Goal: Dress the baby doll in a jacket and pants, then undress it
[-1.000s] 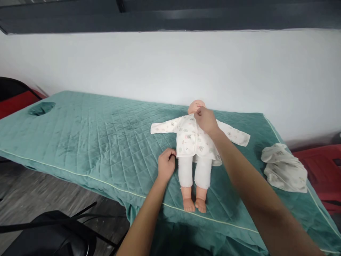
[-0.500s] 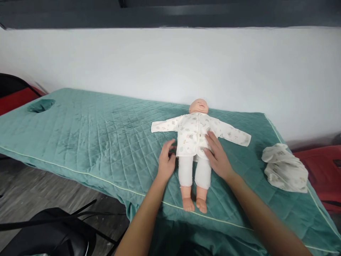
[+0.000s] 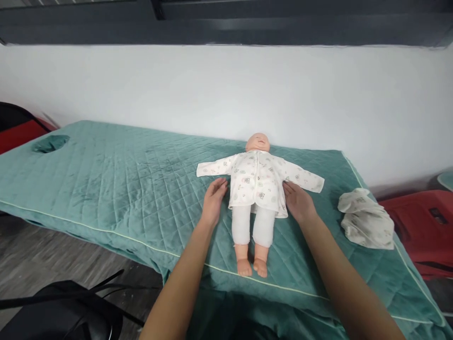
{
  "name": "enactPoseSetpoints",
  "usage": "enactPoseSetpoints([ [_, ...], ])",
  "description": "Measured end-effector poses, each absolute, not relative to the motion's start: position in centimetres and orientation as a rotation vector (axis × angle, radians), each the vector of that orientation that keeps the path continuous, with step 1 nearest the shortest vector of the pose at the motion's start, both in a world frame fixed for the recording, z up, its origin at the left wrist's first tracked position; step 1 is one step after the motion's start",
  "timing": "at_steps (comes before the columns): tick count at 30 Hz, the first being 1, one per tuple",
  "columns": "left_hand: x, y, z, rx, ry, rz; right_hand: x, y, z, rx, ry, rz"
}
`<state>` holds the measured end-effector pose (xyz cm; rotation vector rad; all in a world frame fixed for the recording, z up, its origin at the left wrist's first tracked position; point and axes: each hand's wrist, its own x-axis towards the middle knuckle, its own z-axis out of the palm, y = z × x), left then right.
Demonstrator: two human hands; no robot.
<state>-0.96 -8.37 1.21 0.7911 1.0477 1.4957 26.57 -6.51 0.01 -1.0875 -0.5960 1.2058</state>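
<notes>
A baby doll (image 3: 258, 142) lies on its back on the green quilted bed cover (image 3: 141, 184), head toward the wall. It wears a white patterned baby shirt (image 3: 256, 182), fastened down the front, with both sleeves spread outward. White padding covers its upper legs, and the feet are bare. My left hand (image 3: 214, 200) is beside the shirt below one sleeve, fingers stretched out and a little apart from the cloth. On the other side, my right hand (image 3: 299, 200) rests its extended fingertips at the shirt's edge, under the other sleeve. Neither hand grips anything.
Crumpled white patterned cloth (image 3: 366, 219) lies near the bed's right edge. A red chair (image 3: 421, 226) stands beyond it. At the lower left is a black chair (image 3: 63, 309). A white wall (image 3: 226, 89) borders the far side, and the bed has a face hole (image 3: 50, 143) at left.
My right hand has moved off the shirt's front to its side. My left hand has shifted slightly up along the other side. The doll lies as before; the view has shifted a little.
</notes>
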Motion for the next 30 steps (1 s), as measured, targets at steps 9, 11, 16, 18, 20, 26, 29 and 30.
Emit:
enactPoseSetpoints([
  [9, 2.6, -2.4, 2.5, 0.316, 0.648, 1.089, 23.4, -3.9, 1.5, -0.92, -0.709, 1.307],
  [11, 3.1, -1.5, 2.4, 0.307, 0.626, 1.076, 23.5, -3.9, 2.0, -0.899, -0.696, 1.306],
  [16, 4.5, 1.6, 3.0, 0.369, 0.576, 1.087, 24.8, -2.3, 2.9, -0.893, -0.682, 1.328],
  [18, 5.0, 2.6, 3.0, 0.375, 0.59, 1.095, 25.5, -1.3, 2.9, -0.907, -0.715, 1.314],
  [20, 5.3, 3.2, 2.8, 0.368, 0.62, 1.088, 26.0, -0.6, 2.6, -0.921, -0.74, 1.321],
  [26, 5.0, 3.2, 2.1, 0.324, 0.616, 1.069, 26.5, -0.4, 1.7, -0.936, -0.616, 1.367],
  [29, 4.3, 3.6, 2.0, 0.268, 0.61, 1.16, 26.6, -0.2, 1.8, -0.879, -0.54, 1.353],
  [30, 4.0, 3.9, 2.0, 0.248, 0.608, 1.209, 26.8, -0.2, 1.8, -0.843, -0.51, 1.345],
])
